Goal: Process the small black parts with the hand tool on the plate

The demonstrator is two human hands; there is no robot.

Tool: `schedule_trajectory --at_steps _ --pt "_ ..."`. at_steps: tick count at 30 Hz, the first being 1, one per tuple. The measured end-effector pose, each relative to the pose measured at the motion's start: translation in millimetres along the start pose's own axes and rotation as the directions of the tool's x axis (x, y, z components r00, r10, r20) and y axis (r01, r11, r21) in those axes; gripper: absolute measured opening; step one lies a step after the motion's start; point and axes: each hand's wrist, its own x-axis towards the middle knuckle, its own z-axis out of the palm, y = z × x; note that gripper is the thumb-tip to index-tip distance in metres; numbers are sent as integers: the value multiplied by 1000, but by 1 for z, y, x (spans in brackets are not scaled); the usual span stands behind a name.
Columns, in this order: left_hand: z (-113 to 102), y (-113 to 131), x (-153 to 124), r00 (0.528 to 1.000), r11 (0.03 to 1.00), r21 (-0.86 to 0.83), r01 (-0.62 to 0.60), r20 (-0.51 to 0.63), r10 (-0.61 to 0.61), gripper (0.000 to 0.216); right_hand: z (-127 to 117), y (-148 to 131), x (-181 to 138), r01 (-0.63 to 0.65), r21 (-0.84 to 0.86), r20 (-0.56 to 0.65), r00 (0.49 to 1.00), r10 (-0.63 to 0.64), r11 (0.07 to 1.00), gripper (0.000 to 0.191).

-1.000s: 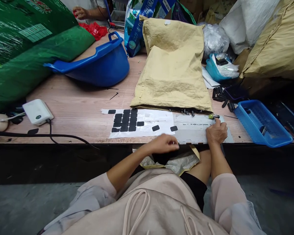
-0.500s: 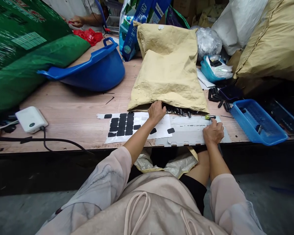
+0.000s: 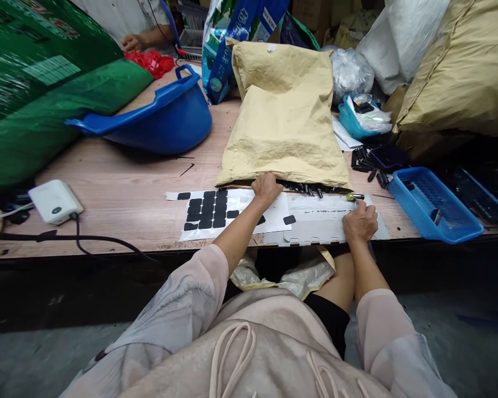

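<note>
My left hand (image 3: 266, 188) reaches forward to the open mouth of the tan paper sack (image 3: 285, 110), fingers curled at a row of small black parts (image 3: 305, 190) spilling out; whether it grips one is hidden. My right hand (image 3: 360, 222) rests closed on a grey flat sheet (image 3: 323, 226) at the table's front edge, holding a thin tool with a yellow-green tip (image 3: 354, 197). A white sheet carrying several black rectangular pads (image 3: 209, 210) lies left of my left arm.
A blue basin (image 3: 161, 119), green sacks (image 3: 45, 88) and a white box with a cable (image 3: 55, 201) sit to the left. A blue basket (image 3: 434, 204), loose black parts (image 3: 367, 160) and more sacks lie right. Another person's hand (image 3: 131, 42) works at the back.
My left hand moved from the table's front edge forward to the sack's mouth and stays there. My right hand has barely moved. The view shifted slightly.
</note>
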Motion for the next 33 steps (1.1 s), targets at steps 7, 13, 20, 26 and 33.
schedule_trajectory --at_steps 7,13,20,26,33 --pt "7 -25 -55 953 951 -72 -301 0 302 14 -1 -1 0 -4 4 11 1000 4 1000 44" --pt "45 -24 -85 837 829 -199 -523 66 544 12 -2 -2 0 -6 -24 30 1000 7 1000 44" --pt "63 -30 -79 817 788 -258 -558 -10 576 19 -1 -1 -1 -3 6 3 1000 3 1000 42" --pt "63 -29 -77 815 789 -266 -554 23 579 19 -13 4 4 -112 141 86 991 100 984 45" --pt "61 -27 -78 824 794 -292 -533 36 566 19 -50 -7 -45 9 607 91 993 -80 794 46"
